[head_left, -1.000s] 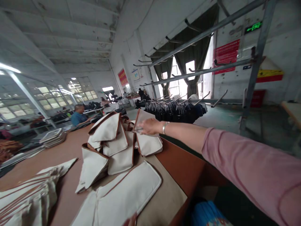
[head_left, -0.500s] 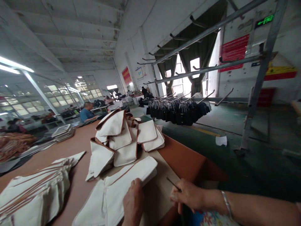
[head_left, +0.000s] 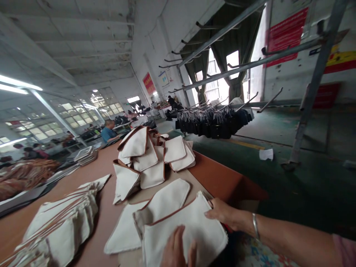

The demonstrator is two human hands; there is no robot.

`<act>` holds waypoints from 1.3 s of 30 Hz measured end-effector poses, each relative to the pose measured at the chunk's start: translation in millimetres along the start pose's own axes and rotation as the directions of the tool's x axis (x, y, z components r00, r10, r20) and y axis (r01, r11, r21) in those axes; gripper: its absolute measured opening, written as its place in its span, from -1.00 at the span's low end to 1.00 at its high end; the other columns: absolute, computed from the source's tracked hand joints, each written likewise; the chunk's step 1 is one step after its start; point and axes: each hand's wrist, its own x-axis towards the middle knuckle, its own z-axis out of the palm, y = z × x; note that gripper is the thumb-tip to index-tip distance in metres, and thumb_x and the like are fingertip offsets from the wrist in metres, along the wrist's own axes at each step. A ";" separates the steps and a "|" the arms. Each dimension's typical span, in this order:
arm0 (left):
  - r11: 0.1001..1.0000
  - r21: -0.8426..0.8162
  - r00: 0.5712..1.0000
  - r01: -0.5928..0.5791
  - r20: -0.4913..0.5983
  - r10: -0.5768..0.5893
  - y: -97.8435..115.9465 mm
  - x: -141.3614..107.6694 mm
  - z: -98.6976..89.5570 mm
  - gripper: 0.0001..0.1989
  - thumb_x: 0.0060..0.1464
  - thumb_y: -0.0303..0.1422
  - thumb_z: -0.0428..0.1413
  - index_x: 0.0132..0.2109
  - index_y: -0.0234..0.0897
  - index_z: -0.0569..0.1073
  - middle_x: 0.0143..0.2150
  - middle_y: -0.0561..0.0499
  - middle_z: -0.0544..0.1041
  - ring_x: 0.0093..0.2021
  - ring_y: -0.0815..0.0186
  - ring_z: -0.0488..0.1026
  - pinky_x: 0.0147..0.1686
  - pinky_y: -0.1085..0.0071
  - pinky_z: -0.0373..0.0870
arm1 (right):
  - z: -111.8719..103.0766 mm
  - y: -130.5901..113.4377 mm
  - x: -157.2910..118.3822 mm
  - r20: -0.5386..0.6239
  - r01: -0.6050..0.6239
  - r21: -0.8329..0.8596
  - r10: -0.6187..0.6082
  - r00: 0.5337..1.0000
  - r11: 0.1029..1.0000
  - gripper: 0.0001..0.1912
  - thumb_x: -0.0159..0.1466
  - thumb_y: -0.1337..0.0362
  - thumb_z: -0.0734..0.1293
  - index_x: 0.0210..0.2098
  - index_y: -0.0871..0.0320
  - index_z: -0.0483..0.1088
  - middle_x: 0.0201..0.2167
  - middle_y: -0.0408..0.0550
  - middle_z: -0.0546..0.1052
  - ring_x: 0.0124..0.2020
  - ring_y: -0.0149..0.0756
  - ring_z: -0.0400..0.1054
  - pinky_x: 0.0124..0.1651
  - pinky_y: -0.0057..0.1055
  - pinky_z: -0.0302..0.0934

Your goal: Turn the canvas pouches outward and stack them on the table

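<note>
Head view: left hand (head_left: 178, 250) flat, released, on top cloth panel (head_left: 186, 226); right hand (head_left: 222, 214) pinching its edge. Finished heap (head_left: 150, 157) behind, stack (head_left: 61, 226) untouched on surface (head_left: 105, 218).

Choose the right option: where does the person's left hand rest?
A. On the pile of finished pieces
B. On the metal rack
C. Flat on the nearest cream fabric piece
C: the left hand lies flat on the nearest cream fabric piece, whose far corner the right hand touches.
</note>
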 end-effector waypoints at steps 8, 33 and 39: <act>0.976 0.019 0.908 0.219 0.362 -0.211 -124.0 54.0 -32.3 -0.49 0.03 -0.71 -0.12 0.00 -0.37 0.58 0.11 -0.30 0.58 0.14 0.05 0.51 0.14 0.16 0.42 | -27.7 -26.0 -36.5 -0.049 0.180 -0.161 -0.190 0.981 0.971 -0.76 0.07 0.22 0.35 -0.33 0.27 0.45 -0.44 -0.04 0.52 -0.45 -0.30 0.35 -0.42 -0.45 0.17; 0.182 -0.841 0.855 0.509 0.518 0.006 88.1 100.4 -104.9 -0.63 0.03 -0.02 0.25 -0.25 -0.26 0.51 -0.37 0.01 0.53 -0.38 0.29 0.40 -0.41 0.47 0.30 | -11.2 -89.6 -149.5 0.304 0.577 -0.595 -0.508 0.806 0.559 -0.80 0.30 0.21 0.25 -0.41 0.19 0.30 -0.52 -0.20 0.28 -0.51 -0.44 0.14 -0.43 -0.47 0.01; -0.006 -0.744 0.734 0.668 0.657 0.171 87.5 90.4 -128.2 -0.64 -0.04 -0.10 0.33 -0.42 -0.25 0.39 -0.50 0.11 0.34 -0.49 0.41 0.23 -0.47 0.49 0.12 | -11.6 -106.1 -120.7 0.267 0.599 -0.367 -0.537 0.800 0.711 -0.64 0.24 0.27 0.33 0.02 0.21 0.42 -0.14 0.00 0.49 -0.20 -0.29 0.36 -0.15 -0.42 0.23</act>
